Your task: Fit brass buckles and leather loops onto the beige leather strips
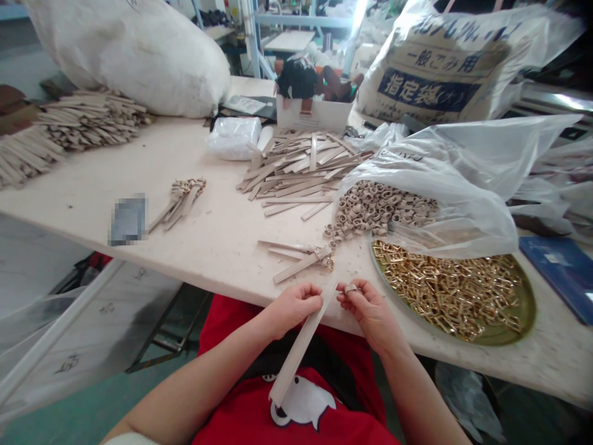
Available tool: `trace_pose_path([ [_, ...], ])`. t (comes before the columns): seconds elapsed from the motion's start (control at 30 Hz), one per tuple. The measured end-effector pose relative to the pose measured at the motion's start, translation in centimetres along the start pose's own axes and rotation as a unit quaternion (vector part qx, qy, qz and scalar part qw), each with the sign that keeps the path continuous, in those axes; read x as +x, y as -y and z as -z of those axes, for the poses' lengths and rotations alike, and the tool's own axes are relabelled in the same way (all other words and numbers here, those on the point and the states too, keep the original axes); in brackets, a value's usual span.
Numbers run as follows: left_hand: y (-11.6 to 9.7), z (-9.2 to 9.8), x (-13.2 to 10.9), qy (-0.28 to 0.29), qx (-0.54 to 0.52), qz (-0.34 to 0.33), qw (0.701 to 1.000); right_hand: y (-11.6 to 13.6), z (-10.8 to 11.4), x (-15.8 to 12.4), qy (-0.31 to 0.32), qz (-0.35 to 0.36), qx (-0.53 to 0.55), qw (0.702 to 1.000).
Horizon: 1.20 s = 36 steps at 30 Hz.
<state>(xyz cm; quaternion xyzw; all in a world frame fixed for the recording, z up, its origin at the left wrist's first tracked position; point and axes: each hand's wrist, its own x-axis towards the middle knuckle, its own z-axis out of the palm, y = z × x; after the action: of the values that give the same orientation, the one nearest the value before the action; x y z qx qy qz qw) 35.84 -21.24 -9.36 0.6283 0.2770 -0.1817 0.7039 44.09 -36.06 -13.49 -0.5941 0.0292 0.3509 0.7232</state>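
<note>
My left hand (293, 307) is closed on the upper end of a long beige strap (299, 349) that hangs down over my red shirt. My right hand (365, 307) pinches a small beige loop (351, 288) right at the strap's top end. Both hands are at the table's near edge. Just beyond them lie a few straps with gold buckles fitted (303, 259). A round tray of gold buckles (456, 290) sits to the right. A clear bag (463, 204) spills many beige loops (377, 207) onto the table.
A pile of loose beige straps (299, 167) lies mid-table, a small finished bundle (180, 198) to its left, more strap stacks (88, 117) far left. A white box (312, 111), large white sacks (134, 52) and a printed bag (445, 68) line the back. A blue folder (563, 272) lies right.
</note>
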Motion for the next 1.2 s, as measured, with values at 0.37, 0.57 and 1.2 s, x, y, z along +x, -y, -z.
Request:
trace_pose_path([
  [0.37,0.2,0.3,0.4,0.025,-0.041,-0.015,0.999,-0.6,0.3,0.5,-0.002,0.043,-0.073,0.996],
  [0.57,-0.4,0.2,-0.1,0.047,-0.061,-0.021,0.997,-0.6,0.3,0.6,-0.005,0.035,-0.039,0.999],
  [1.2,0.2,0.5,0.8,0.160,-0.349,0.079,0.920,-0.2,-0.9,0.4,-0.007,0.016,0.124,0.992],
])
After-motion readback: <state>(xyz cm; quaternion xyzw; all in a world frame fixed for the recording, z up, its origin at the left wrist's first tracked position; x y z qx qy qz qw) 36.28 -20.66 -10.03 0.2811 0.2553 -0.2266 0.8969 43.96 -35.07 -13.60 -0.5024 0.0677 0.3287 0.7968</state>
